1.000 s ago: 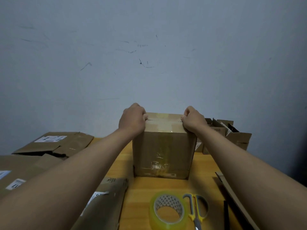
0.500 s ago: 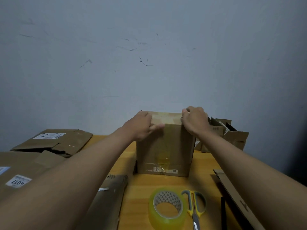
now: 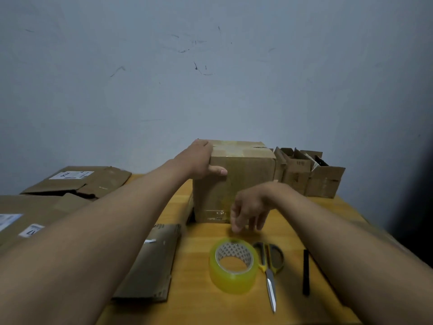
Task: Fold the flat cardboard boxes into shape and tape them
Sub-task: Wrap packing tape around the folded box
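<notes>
A scuffed grey wall backs a yellow wooden tabletop (image 3: 201, 303). The folded box (image 3: 236, 184) stands upright at mid-table, tape across its top seam. The left hand (image 3: 199, 164) grips its upper left corner, thumb across the front face. The right hand (image 3: 249, 212) hangs empty with fingers loosely spread, just above the tape roll (image 3: 232, 266); scissors (image 3: 269, 266) lie touching the roll. Judged from this, the roll is the next pickup: keep the box steadied, find the tape's free end first.
</notes>
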